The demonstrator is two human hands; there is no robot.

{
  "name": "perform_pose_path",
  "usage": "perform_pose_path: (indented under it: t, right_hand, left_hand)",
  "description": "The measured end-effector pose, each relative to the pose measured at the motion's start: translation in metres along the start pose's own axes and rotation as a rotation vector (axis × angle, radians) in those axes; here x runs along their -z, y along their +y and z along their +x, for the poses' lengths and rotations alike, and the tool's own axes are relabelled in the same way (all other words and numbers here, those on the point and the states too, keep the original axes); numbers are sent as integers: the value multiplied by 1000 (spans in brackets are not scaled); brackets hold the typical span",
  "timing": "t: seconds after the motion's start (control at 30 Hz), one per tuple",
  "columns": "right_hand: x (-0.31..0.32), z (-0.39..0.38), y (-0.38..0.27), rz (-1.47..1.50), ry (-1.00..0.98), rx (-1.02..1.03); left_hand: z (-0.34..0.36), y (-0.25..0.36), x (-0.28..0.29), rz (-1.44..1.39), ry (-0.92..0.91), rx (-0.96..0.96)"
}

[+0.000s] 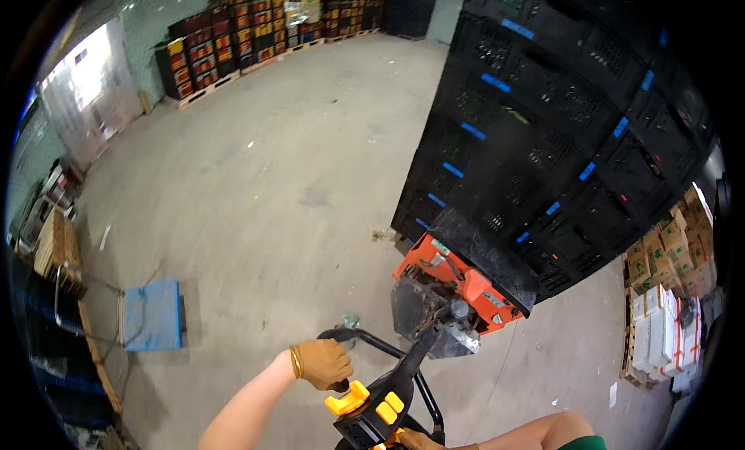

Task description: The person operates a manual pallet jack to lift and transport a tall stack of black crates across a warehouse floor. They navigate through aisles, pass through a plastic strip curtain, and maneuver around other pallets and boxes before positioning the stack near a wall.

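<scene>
An orange electric pallet jack (485, 301) stands in front of me, its black tiller handle (403, 372) reaching back toward me with yellow controls (388, 407) on its head. My left hand (321, 363), in a tan glove, is closed round the left end of the handle, beside a yellow lever. Low at the frame's edge, my right hand (419, 440), also gloved, is wrapped on the handle's near right part; some of its fingers are hidden. Right behind the jack's orange body rises a tall stack of black plastic crates (535, 140) with blue labels.
A blue platform cart (152, 316) stands on the floor to the left, near stacked wooden pallets (58, 252). Dark and yellow-red boxes (256, 35) on pallets line the far wall. Brown cartons (671, 252) and white boxes (660, 334) stand at the right. A strip curtain (93, 93) hangs at a bright doorway.
</scene>
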State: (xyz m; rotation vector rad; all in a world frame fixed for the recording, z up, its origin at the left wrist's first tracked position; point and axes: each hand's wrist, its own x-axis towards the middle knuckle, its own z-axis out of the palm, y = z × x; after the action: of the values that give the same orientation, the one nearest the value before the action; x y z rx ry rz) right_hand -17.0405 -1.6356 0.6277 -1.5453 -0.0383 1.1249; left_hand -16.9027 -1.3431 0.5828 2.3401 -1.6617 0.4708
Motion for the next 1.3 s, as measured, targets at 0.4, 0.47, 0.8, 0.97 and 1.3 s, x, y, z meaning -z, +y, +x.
perform_pose_path:
  t: [0.4, 0.47, 0.8, 0.97, 1.3]
  right_hand:
    - [-48, 99, -3, -326, 276, 279]
    - [-56, 107, -17, -222, 256, 180]
    - [-63, 148, -17, 253, 271, 184]
    - [-34, 131, 10, 130, 449, 131]
    - [12, 89, 60, -56, 694, 302]
  left_hand:
    - [-60, -92, -4, -77, -303, -93]
    - [-65, -110, -7, -66, -362, -107]
    - [-22, -171, -18, -151, -282, -269]
    - [28, -170, -50, -176, -210, -369]
    - [101, -119, -74, -264, -152, -337]
